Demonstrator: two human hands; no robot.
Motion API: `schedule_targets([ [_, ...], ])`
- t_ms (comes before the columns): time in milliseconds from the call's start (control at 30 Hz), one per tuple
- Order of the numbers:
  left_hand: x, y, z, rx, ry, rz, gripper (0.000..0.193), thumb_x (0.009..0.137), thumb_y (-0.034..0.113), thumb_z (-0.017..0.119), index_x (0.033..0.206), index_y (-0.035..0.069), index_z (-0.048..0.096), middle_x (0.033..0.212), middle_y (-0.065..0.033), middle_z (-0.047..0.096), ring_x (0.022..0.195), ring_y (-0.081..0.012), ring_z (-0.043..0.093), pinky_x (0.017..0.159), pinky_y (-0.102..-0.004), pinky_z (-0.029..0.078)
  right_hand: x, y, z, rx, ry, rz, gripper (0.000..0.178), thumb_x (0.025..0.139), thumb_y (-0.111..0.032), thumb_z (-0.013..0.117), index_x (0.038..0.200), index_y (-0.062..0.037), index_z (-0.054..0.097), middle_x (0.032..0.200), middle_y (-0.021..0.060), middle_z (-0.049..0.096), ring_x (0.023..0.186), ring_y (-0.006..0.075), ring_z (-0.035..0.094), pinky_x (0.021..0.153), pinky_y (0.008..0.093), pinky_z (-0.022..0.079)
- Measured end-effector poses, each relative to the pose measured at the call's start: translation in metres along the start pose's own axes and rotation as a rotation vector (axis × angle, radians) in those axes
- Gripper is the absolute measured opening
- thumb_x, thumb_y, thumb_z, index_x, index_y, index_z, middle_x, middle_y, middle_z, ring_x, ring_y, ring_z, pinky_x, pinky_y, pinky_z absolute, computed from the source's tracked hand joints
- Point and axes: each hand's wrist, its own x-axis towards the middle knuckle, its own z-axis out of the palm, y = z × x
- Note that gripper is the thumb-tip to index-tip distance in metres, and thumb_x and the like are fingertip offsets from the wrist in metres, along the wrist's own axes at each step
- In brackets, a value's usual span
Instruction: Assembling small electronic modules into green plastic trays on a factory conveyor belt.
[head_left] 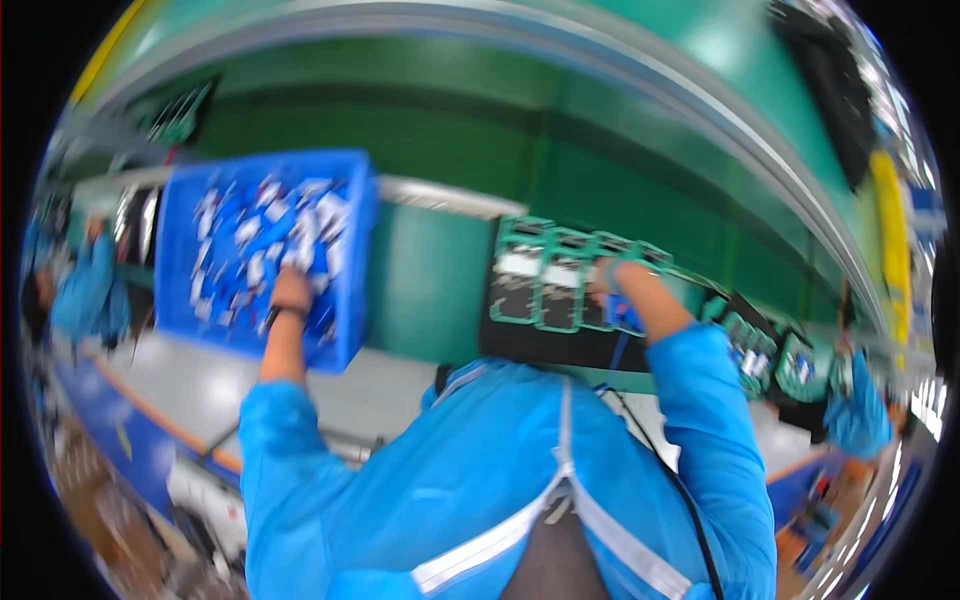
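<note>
My left hand point(292, 290) reaches down into a blue plastic bin point(361, 210) filled with a loose heap of small blue and white parts point(262, 235). Its fingers are blurred against the heap, so whether they grip a part does not show. On the right, my right hand point(606, 276) is over a row of green-edged boards point(558, 285) lying on a black mat point(560, 347). The fingers touch or hover just above the boards; motion blur hides which. A blue piece point(626, 316) shows just below that hand, and I cannot tell whether it is held.
A green work surface point(420, 280) lies between the bin and the mat. More green-edged boards with blue and white parts point(748, 352) are further right. A metal rail point(640, 65) arches overhead. Blue-sleeved people are at the far left point(88, 290) and far right point(858, 410).
</note>
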Motion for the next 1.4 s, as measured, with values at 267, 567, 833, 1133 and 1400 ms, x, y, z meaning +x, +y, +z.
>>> schedule_targets([
  [267, 0.012, 0.006, -0.026, -0.021, -0.023, -0.183, 0.023, 0.086, 0.01, 0.047, 0.109, 0.005, 0.043, 0.107, -0.0268, 0.058, 0.096, -0.0415, 0.059, 0.081, -0.0488, 0.048, -0.025, -0.012, -0.002, -0.492, 0.452, -0.185, 0.043, 0.073, -0.039, 0.068, 0.087, 0.0016, 0.064, 0.086, 0.0196, 0.066, 0.073, 0.0313, 0.066, 0.065, 0.0425, 0.053],
  [567, 0.048, 0.012, -0.017, -0.374, 0.36, 0.038, 0.036, 0.082, 0.016, 0.056, 0.116, 0.005, 0.047, 0.093, -0.026, 0.061, 0.084, -0.0444, 0.059, 0.07, -0.0515, 0.046, -0.08, 0.002, 0.033, -0.285, 0.835, -0.354, 0.04, 0.078, -0.046, 0.06, 0.102, -0.0135, 0.062, 0.104, 0.0131, 0.06, 0.094, 0.0331, 0.061, 0.078, 0.0463, 0.049],
  [833, 0.076, 0.014, -0.036, -0.15, 0.277, 0.2, 0.014, 0.083, 0.015, 0.054, 0.09, 0.003, 0.055, 0.085, -0.0237, 0.062, 0.081, -0.0414, 0.059, 0.069, -0.0493, 0.046, -0.077, 0.022, 0.059, -0.161, 0.756, -0.568, 0.039, 0.082, -0.048, 0.055, 0.095, -0.0117, 0.061, 0.098, 0.0114, 0.062, 0.092, 0.0321, 0.061, 0.074, 0.0463, 0.05],
  [1133, -0.026, 0.096, -0.162, -0.047, 0.467, 0.284, 0.011, 0.088, 0.015, 0.051, 0.087, 0.004, 0.052, 0.082, -0.0184, 0.059, 0.077, -0.0388, 0.057, 0.065, -0.0459, 0.045, -0.12, -0.002, 0.054, -0.06, 0.693, -0.874, 0.03, 0.085, -0.038, 0.056, 0.095, -0.0103, 0.059, 0.095, 0.0101, 0.062, 0.088, 0.0299, 0.06, 0.072, 0.0413, 0.049],
  [1400, -0.143, 0.225, -0.185, -0.261, 0.0, 0.872, 0.005, 0.079, 0.008, 0.06, 0.08, 0.004, 0.057, 0.075, -0.016, 0.059, 0.069, -0.0355, 0.058, 0.061, -0.0437, 0.046, -0.176, -0.083, 0.084, 0.068, 0.84, -1.399, 0.029, 0.088, -0.025, 0.056, 0.107, -0.0032, 0.055, 0.107, 0.0142, 0.055, 0.1, 0.0318, 0.054, 0.085, 0.0389, 0.045],
])
